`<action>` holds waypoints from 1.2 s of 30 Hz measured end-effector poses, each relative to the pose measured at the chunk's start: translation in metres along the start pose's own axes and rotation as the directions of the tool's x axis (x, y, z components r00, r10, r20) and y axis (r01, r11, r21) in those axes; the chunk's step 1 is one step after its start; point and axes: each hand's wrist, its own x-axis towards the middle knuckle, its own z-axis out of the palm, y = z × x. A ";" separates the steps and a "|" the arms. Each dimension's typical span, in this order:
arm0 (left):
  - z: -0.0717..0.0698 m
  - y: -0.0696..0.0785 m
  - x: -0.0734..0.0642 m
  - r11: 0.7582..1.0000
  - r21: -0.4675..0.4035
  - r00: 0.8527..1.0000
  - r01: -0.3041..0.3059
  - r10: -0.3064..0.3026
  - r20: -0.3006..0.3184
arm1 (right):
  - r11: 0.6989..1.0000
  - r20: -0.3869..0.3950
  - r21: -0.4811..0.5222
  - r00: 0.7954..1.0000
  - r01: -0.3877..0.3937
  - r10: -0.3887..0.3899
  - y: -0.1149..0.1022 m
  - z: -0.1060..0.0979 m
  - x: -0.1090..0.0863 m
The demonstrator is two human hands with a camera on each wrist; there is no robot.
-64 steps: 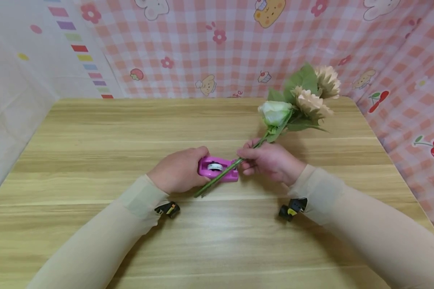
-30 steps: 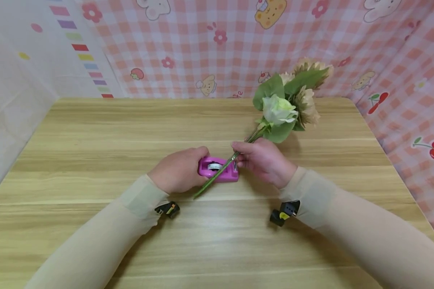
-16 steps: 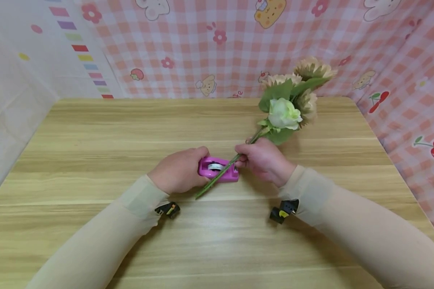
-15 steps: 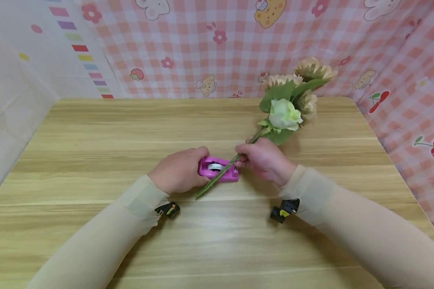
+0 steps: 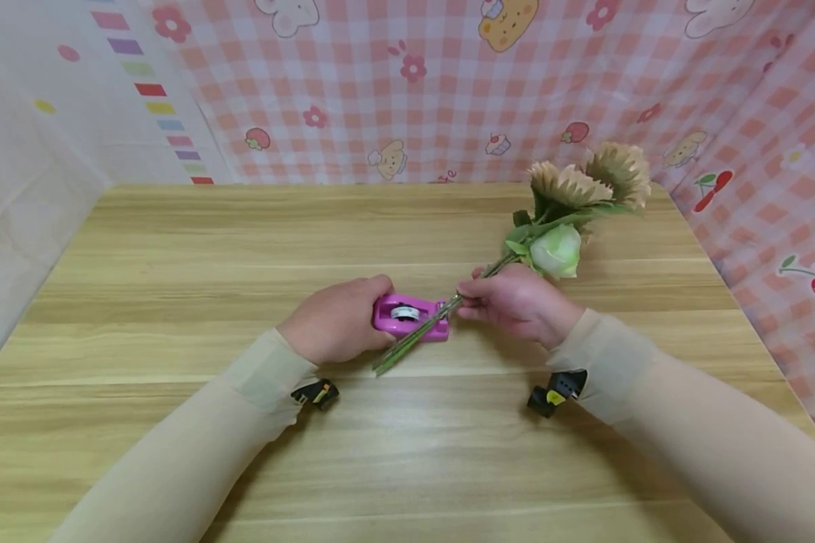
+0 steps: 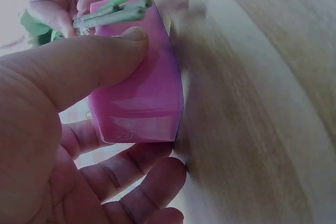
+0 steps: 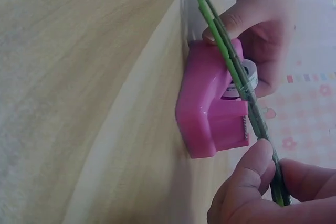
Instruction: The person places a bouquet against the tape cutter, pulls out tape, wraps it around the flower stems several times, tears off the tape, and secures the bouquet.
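My left hand (image 5: 339,318) grips the back end of a pink tape dispenser (image 5: 390,326) on the table; the thumb lies along one side and fingers curl round the other. A white tape roll (image 5: 404,312) sits inside it. My right hand (image 5: 519,303) pinches the green stems of a flower bunch (image 5: 562,188) between thumb and fingers. The stems (image 7: 223,40) slant over the dispenser, cut ends toward the left hand, and clear tape shows wrapped round them in the right wrist view. One white-green rose (image 5: 557,250) and beige blooms (image 5: 618,175) lean toward the back right.
The wooden table (image 5: 244,234) runs back to a pink checked cloth (image 5: 353,83) hanging behind it. More cloth hangs at the left and right sides. A small black camera (image 5: 557,394) is strapped at each wrist.
The right hand has turned the stems, so the rose now faces right and the beige blooms sit lower and farther right. That hand has shifted slightly right. The left hand and dispenser stay put.
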 end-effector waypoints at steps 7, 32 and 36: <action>0.000 0.001 0.000 1.000 0.002 1.000 0.000 0.000 0.004 | 0.997 0.011 -0.071 1.000 -0.001 0.002 0.003 -0.006 0.003; -0.001 0.000 0.001 1.000 -0.010 1.000 0.001 -0.001 -0.006 | 0.993 0.048 0.115 0.998 0.039 -0.045 0.008 0.007 0.005; -0.002 0.001 0.001 1.000 -0.009 1.000 0.003 -0.003 -0.002 | 0.993 0.026 0.108 0.999 0.041 -0.044 0.008 0.008 0.006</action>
